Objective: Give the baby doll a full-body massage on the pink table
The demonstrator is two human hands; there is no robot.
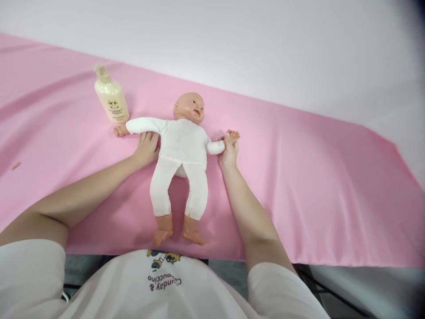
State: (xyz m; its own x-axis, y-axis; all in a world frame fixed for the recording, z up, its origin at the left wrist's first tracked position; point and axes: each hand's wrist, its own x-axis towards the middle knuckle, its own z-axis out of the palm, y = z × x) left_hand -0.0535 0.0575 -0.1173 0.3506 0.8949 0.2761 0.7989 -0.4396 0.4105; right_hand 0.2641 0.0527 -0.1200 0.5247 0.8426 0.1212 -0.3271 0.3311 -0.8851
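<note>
A baby doll (pixel 182 141) in a white top and trousers lies on its back on the pink cloth, head away from me and bare feet toward me. My right hand (pixel 229 150) is closed around the doll's wrist on the right side, with the doll's small hand showing past my thumb. Beside the torso, my left hand (pixel 148 147) lies on the cloth with its fingers stretched out just below the doll's other arm. The fingertips are partly hidden at that sleeve. The doll's outstretched arm on the left ends near a pump bottle.
The cream pump bottle (pixel 113 99) with a cartoon label stands at the back left. A small orange-brown piece (pixel 16 165) lies at the far left. Soft folds run through the pink cloth (pixel 308 190), whose front edge is close to my body. A white surface (pixel 265 48) extends behind it.
</note>
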